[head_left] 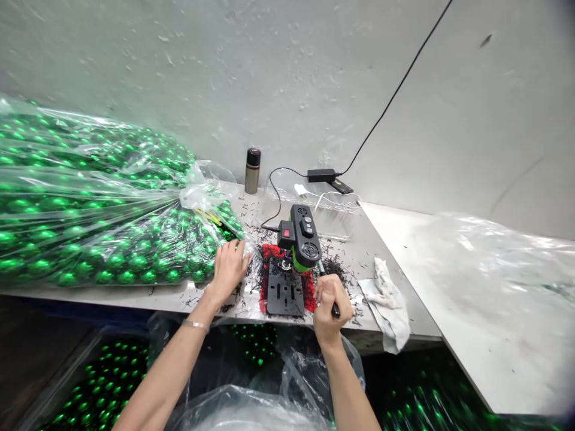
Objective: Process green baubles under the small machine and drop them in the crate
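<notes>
A clear plastic bag [112, 239] full of shiny green balls lies on the left of the table. My left hand [231, 266] is at its mouth, palm down, with the fingers stretched forward over the plastic edge; anything under the fingers is hidden. My right hand [332, 302] is wrapped round the black-tipped lever handle [335, 310] of a small bench drill press. The press has a black and green head [306, 236] with a red switch and a slotted black base plate [285, 293]. A red mat [309, 293] shows beneath the base.
Black shavings surround the press. A crumpled white cloth [387, 305] hangs over the front edge. Behind stand a flask [252, 172] and a power adapter [321, 175] with cables. Plastic sheeting [498, 269] covers the right table. Containers of green balls [101, 383] sit below.
</notes>
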### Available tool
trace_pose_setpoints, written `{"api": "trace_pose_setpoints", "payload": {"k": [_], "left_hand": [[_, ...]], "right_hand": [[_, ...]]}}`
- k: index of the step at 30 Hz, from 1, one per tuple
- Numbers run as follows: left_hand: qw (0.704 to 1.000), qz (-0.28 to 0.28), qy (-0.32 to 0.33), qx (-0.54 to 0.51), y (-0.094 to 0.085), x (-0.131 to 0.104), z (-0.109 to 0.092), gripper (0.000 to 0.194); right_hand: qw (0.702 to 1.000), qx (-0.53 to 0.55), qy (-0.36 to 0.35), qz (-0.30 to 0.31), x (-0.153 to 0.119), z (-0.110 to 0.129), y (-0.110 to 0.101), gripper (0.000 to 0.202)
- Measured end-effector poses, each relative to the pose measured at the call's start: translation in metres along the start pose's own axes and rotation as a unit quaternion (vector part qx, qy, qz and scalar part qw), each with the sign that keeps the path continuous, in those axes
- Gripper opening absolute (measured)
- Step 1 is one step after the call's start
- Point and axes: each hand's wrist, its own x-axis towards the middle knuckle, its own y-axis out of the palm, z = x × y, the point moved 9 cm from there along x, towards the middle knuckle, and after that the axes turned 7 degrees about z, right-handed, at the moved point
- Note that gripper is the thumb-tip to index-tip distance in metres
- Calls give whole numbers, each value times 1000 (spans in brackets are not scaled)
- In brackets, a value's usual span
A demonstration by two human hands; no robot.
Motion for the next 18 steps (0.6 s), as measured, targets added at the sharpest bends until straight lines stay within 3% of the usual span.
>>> {"api": "trace_pose_setpoints", "payload": {"k": [2, 4, 9, 11, 12, 13, 15, 16, 18], "left_hand": [[993, 83, -72, 36, 7, 29, 15, 33], [985, 131, -109, 34, 14, 44, 25, 28], [981, 158, -107, -25, 17, 52, 36, 26], [969, 166, -103, -153, 18, 45, 36, 32], [944, 171, -108, -261, 20, 39, 35, 35], [899, 179, -116, -383, 23, 32, 33, 37], [771, 194, -137, -591, 33, 15, 21, 37], [719, 204, -147, -648, 38, 6, 14, 36], [660, 225, -160, -699, 49, -11, -1, 34]], "right_hand": [[1000, 8, -16, 8, 0, 1, 0, 32], [1000, 13, -21, 7, -1, 0, 0, 32], [1000, 12, -25, 3, -4, -1, 0, 31], [1000, 4, -30, 8, -4, -1, 0, 30], [999, -1, -32, 11, -4, 0, 0, 30], [999, -4, -35, 13, -4, 1, 0, 30], [999, -3, -43, 13, -2, 3, -1, 31], [999, -1, -43, 12, -1, 3, -1, 32], [1000, 1, -29, 9, 3, 3, -2, 32]]}}
